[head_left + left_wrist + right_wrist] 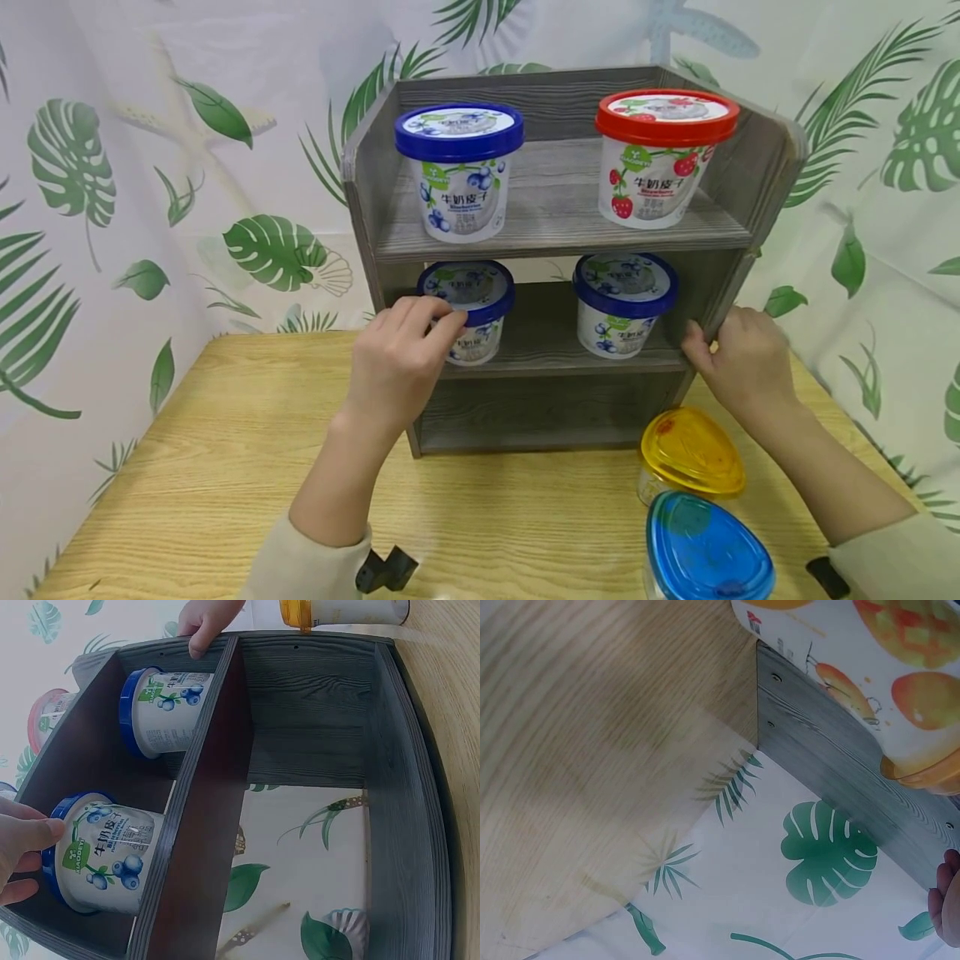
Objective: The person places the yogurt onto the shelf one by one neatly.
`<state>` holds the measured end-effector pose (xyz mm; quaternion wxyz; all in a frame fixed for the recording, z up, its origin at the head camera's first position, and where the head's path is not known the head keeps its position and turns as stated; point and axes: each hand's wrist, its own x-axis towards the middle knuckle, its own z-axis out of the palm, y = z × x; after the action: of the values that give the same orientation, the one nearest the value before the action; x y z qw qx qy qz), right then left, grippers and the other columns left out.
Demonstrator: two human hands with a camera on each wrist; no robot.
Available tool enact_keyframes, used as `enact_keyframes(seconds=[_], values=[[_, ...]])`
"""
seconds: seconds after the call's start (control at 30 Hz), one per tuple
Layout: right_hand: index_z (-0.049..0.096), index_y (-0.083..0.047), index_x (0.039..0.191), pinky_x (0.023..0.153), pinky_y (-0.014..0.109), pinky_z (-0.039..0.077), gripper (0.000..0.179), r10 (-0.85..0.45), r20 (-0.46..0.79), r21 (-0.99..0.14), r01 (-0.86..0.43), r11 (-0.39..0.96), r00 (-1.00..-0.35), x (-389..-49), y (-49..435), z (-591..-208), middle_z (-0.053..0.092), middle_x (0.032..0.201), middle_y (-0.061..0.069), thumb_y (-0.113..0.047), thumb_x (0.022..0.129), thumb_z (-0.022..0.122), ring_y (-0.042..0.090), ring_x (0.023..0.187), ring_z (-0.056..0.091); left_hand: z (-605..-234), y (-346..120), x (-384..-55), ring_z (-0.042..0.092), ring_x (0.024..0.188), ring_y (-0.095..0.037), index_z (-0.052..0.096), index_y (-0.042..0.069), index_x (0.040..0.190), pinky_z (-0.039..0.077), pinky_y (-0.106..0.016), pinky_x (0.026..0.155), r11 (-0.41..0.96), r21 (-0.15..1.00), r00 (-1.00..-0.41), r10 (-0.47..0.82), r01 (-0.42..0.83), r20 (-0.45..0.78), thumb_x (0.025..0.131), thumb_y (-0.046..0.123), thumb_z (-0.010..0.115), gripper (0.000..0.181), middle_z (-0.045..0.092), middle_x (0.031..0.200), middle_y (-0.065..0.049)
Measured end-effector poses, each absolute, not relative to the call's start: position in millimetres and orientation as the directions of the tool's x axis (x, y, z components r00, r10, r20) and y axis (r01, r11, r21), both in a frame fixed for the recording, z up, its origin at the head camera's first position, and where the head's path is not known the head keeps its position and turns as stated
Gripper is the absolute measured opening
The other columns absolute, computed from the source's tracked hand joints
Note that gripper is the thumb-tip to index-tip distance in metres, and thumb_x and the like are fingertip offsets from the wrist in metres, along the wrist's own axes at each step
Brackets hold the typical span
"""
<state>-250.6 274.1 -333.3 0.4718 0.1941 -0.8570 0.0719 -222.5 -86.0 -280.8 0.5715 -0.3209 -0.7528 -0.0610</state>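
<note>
A grey wooden shelf unit [517,240] stands upright on the table. My left hand [405,354] is at the blue-lidded ice cream tub [476,342] on the left of the middle shelf. In the left wrist view, the thumb lies at the rim of its lid [67,862], with the other fingers loosely bent beside it; none wraps round the tub. My right hand [746,358] grips the shelf's right side panel, thumb on the front edge and fingers on the outer side. Another blue-lidded tub [618,329] sits at the middle shelf's right.
Up top stand a blue-lidded tub [461,192] and a red-lidded strawberry tub [660,179]. By the shelf's right foot are a yellow-lidded container [693,454] and a blue-lidded container [705,546]. Leaf-patterned cloth [180,250] hangs behind the wooden table [247,467].
</note>
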Motion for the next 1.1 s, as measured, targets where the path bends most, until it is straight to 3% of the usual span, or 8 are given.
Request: enact_keyframes(seconds=[0.4, 1.0, 1.1], values=[[0.048, 0.005, 0.078, 0.046, 0.037, 0.033, 0.049, -0.257, 0.828, 0.047, -0.395, 0.917, -0.498, -249.6, 275.2, -334.2, 0.046, 0.056, 0.015, -0.038, 0.093, 0.032, 0.032, 0.051, 0.041, -284.5, -85.5, -224.6, 0.063, 0.076, -0.024, 0.072, 0.006, 0.086, 0.051, -0.034, 0.056, 0.775, -0.221, -0.168, 0.387, 0.592, 0.907, 0.084, 0.014, 0.072, 0.009, 0.065, 0.085, -0.008], [0.048, 0.006, 0.078, 0.046, 0.038, 0.035, 0.049, -0.25, 0.828, 0.042, -0.388, 0.921, -0.502, -249.2, 273.7, -332.5, 0.047, 0.057, 0.017, -0.038, 0.092, 0.032, 0.034, 0.051, 0.042, -286.9, -79.2, -215.8, 0.064, 0.077, -0.022, 0.072, 0.007, 0.091, 0.052, -0.032, 0.062, 0.739, -0.271, -0.125, 0.432, 0.617, 0.893, 0.082, 0.014, 0.072, 0.011, 0.066, 0.085, -0.005], [0.048, 0.005, 0.077, 0.046, 0.038, 0.034, 0.049, -0.251, 0.828, 0.042, -0.39, 0.92, -0.501, -249.5, 273.7, -332.7, 0.047, 0.056, 0.016, -0.038, 0.092, 0.032, 0.033, 0.051, 0.042, -289.3, -75.7, -215.3, 0.065, 0.077, -0.021, 0.072, 0.008, 0.09, 0.053, -0.031, 0.062, 0.731, -0.291, -0.112, 0.448, 0.618, 0.887, 0.087, 0.017, 0.067, 0.01, 0.067, 0.085, -0.005]])
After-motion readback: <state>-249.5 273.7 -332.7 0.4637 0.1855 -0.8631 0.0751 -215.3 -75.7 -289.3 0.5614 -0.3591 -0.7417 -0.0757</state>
